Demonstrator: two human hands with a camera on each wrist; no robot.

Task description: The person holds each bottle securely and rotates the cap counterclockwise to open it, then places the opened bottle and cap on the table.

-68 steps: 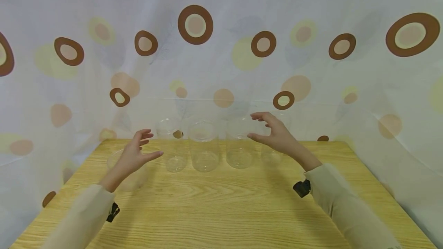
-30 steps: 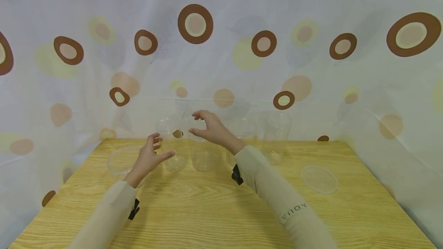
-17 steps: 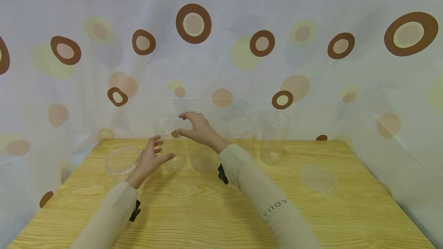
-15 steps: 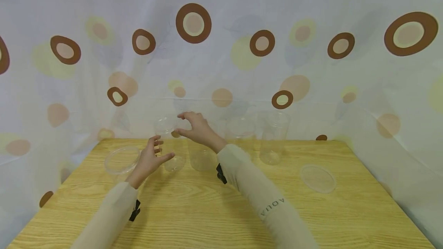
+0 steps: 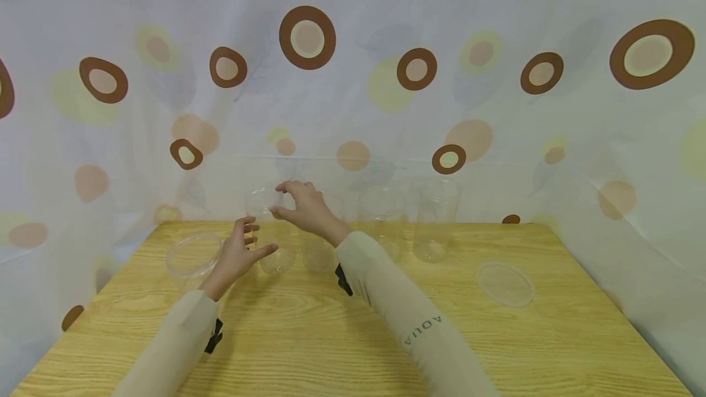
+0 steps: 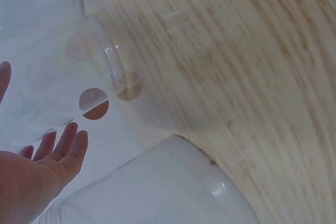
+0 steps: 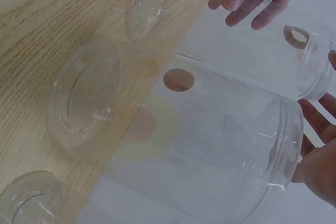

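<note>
My left hand (image 5: 237, 256) is beside the narrow clear plastic jar (image 5: 271, 229), thumb and fingers spread around its lower left side. Over the rim of this jar, my right hand (image 5: 306, 208) is curved, fingertips and thumb apart at its right edge; whether they touch cannot be made out. In the right wrist view, my right hand (image 7: 321, 150) reaches past the rim of a wider clear jar (image 7: 210, 129). Left fingers (image 6: 68, 148) show loosely bent and holding nothing in the left wrist view. Sleeve and wrist partly hide the wider jar.
Two more clear jars, a wide one (image 5: 382, 225) and a slim one (image 5: 436, 219), stand to the right. Another jar (image 5: 187, 274) stands at the left, partly behind my left hand. A clear round disc (image 5: 505, 284) lies on the wooden table (image 5: 309, 348), before a patterned curtain.
My right hand has travelled left from the right-hand jars, across the middle, to the narrow jar's rim. My left hand has come slightly right. The disc has come into view from behind my right sleeve.
</note>
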